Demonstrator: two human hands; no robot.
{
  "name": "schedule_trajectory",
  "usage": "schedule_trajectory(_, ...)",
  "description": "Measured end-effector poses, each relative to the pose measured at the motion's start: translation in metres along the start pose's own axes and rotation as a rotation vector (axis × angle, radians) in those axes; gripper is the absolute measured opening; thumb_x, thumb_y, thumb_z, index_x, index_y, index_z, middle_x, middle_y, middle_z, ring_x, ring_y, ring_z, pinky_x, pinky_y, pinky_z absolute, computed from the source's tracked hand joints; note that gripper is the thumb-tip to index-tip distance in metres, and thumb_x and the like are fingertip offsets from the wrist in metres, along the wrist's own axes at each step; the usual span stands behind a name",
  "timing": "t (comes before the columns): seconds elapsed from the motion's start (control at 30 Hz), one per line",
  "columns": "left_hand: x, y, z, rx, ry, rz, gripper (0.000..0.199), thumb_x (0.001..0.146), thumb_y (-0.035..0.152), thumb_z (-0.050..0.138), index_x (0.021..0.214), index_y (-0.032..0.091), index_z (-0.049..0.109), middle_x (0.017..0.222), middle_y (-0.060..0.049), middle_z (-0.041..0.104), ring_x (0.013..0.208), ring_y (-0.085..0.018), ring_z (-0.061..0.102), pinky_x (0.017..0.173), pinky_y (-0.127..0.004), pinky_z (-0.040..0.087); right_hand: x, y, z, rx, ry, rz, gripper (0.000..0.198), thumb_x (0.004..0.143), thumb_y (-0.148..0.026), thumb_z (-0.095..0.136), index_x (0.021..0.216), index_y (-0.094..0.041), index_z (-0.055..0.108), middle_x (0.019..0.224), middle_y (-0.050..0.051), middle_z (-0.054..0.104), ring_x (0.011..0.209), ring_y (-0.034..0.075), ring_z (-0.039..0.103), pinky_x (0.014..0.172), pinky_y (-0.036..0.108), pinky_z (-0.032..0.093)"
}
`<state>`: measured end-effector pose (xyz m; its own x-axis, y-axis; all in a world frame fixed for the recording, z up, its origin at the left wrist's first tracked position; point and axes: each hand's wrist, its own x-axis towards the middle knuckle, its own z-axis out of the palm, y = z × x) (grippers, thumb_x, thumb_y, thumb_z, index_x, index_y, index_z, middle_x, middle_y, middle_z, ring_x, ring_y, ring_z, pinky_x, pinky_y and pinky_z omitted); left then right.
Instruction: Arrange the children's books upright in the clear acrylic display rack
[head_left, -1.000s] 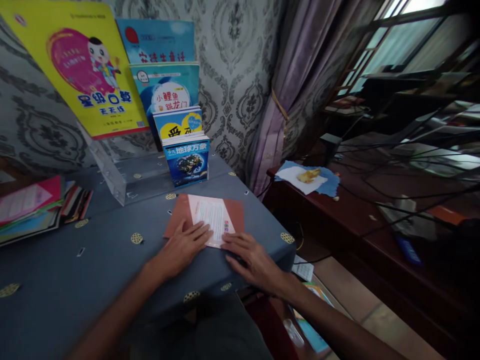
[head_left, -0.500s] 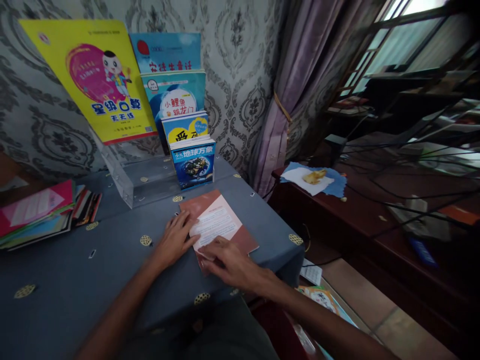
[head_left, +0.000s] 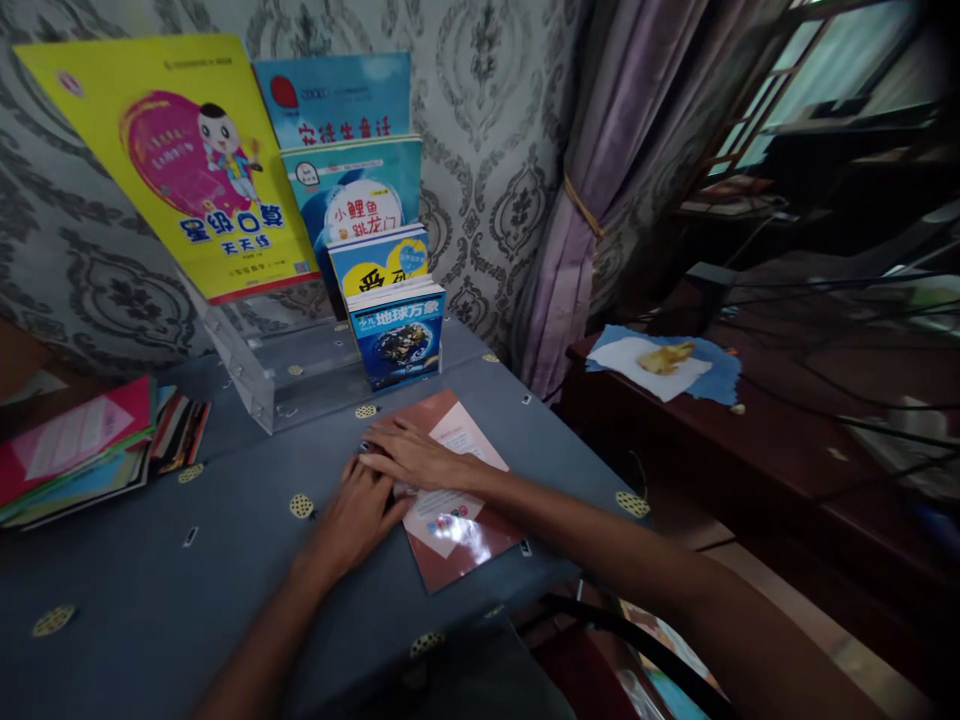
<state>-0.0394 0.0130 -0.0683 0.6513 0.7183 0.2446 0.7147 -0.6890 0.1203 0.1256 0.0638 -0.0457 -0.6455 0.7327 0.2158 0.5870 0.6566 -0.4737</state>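
A thin reddish-brown book (head_left: 437, 570) with a pale printed panel lies flat on the cloth-covered table, light glaring on its lower part. My right hand (head_left: 416, 455) reaches across the book and rests flat near its upper left edge, fingers stretched out and pointing left. Just below, my left hand (head_left: 361, 512) lies on the book's left edge with its fingers spread and its thumb toward the cover. The fingertips of both hands meet or overlap, and part of the book's left edge is hidden beneath them.
Behind the book, a clear acrylic rack (head_left: 262, 390) holds a yellow workbook (head_left: 172, 170), a blue earth book (head_left: 401, 345) and several others. A stack of colourful booklets (head_left: 82, 450) lies left. Past the table's right edge stands a dark red bench (head_left: 750, 460) with a blue cloth (head_left: 720, 378).
My right hand has moved up and left from the book's lower part to its upper left edge, beside my left hand. More of the book's lower cover shows. The view has shifted slightly.
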Motion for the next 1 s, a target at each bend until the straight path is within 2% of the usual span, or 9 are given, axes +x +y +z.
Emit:
schedule_trajectory(0.17, 0.002, 0.0, -0.001, 0.023, -0.019, -0.023, 0.042, 0.1, 0.045, 0.047, 0.135, 0.022, 0.052, 0.141, -0.015, 0.055, 0.136, -0.032, 0.048, 0.111, -0.056, 0.04, -0.014, 0.017, -0.01, 0.048, 0.012, 0.021, 0.047, 0.106, -0.044, 0.037, 0.137, -0.015, 0.056, 0.141, 0.015, 0.061, 0.137, 0.026, 0.051, 0.119, 0.05, 0.031)
schedule_trajectory(0.3, 0.0, -0.002, 0.001, 0.028, 0.004, -0.014, 0.045, 0.101, 0.048, 0.042, 0.138, 0.024, 0.051, 0.154, -0.015, 0.044, 0.144, -0.031, 0.04, 0.113, -0.054, 0.039, -0.031, 0.052, -0.02, -0.002, 0.071, 0.083, 0.043, 0.104, -0.041, 0.043, 0.136, -0.017, 0.057, 0.142, 0.014, 0.06, 0.138, 0.026, 0.05, 0.119, 0.051, 0.03)
schedule_trajectory(0.43, 0.0, -0.003, 0.003, 0.032, -0.008, -0.018, 0.047, 0.102, 0.049, 0.04, 0.14, 0.024, 0.051, 0.156, -0.016, 0.042, 0.145, -0.031, 0.039, 0.113, -0.054, 0.039, -0.054, 0.092, -0.032, 0.019, 0.183, 0.165, 0.039, 0.104, -0.04, 0.041, 0.132, -0.023, 0.06, 0.136, 0.011, 0.065, 0.134, 0.027, 0.054, 0.118, 0.057, 0.031)
schedule_trajectory(0.53, 0.0, -0.003, 0.004, 0.037, -0.034, -0.026, 0.048, 0.102, 0.05, 0.04, 0.14, 0.023, 0.052, 0.157, -0.016, 0.041, 0.145, -0.032, 0.039, 0.113, -0.054, 0.039, -0.065, 0.11, -0.039, 0.091, 0.239, 0.178, 0.039, 0.104, -0.038, 0.037, 0.131, -0.022, 0.061, 0.133, 0.01, 0.067, 0.129, 0.027, 0.059, 0.116, 0.058, 0.033)
schedule_trajectory(0.73, 0.004, -0.008, -0.002, 0.006, -0.052, -0.041, 0.048, 0.101, 0.05, 0.041, 0.14, 0.023, 0.053, 0.154, -0.015, 0.045, 0.142, -0.032, 0.042, 0.112, -0.054, 0.04, -0.065, 0.117, -0.041, 0.15, 0.3, 0.159, 0.04, 0.105, -0.042, 0.036, 0.125, -0.024, 0.066, 0.125, 0.008, 0.071, 0.116, 0.024, 0.065, 0.103, 0.046, 0.049)
schedule_trajectory(0.87, 0.014, -0.017, -0.005, -0.009, -0.046, -0.092, 0.046, 0.102, 0.047, 0.041, 0.14, 0.023, 0.051, 0.151, -0.014, 0.049, 0.139, -0.029, 0.047, 0.111, -0.051, 0.042, -0.064, 0.118, -0.04, 0.143, 0.287, 0.138, 0.04, 0.105, -0.04, 0.036, 0.125, -0.023, 0.065, 0.126, 0.008, 0.071, 0.119, 0.024, 0.064, 0.106, 0.048, 0.046)
schedule_trajectory(1.0, 0.024, -0.022, -0.002, 0.0, -0.062, -0.088, 0.051, 0.101, 0.051, 0.041, 0.142, 0.021, 0.05, 0.152, -0.013, 0.048, 0.144, -0.03, 0.041, 0.116, -0.052, 0.037, -0.064, 0.117, -0.04, 0.108, 0.278, 0.125, 0.037, 0.103, -0.035, 0.039, 0.126, -0.022, 0.065, 0.126, 0.008, 0.071, 0.119, 0.025, 0.064, 0.108, 0.049, 0.043)
